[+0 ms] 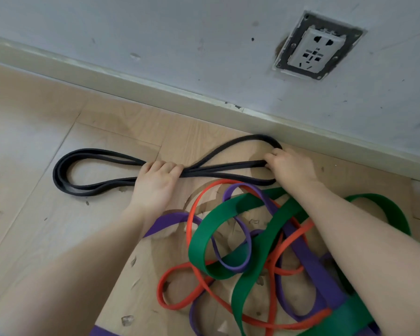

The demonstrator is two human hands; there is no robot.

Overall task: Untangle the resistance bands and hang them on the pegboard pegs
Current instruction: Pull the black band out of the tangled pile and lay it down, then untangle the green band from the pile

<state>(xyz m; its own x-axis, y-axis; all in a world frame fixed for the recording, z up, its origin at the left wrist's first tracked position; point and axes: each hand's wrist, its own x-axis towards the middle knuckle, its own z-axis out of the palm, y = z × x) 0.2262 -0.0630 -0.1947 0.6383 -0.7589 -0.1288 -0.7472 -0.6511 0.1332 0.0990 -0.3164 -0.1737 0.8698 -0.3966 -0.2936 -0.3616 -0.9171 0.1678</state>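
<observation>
A black resistance band (66, 163) lies stretched out in loops on the wooden floor near the wall. My left hand (155, 183) grips its strands where they cross at the middle. My right hand (289, 166) grips the strands at the band's right end, close to the baseboard. Below my hands lies a tangled heap: a wide green band (218, 219), a thin orange band (194, 275) and a purple band (308, 258) wind through one another. My right forearm passes over the green band. No pegboard is in view.
A grey wall with a baseboard (155, 86) runs diagonally across the top. A wall socket (318, 47) sits in the wall at upper right. The wooden floor (46, 117) has chipped, scuffed patches.
</observation>
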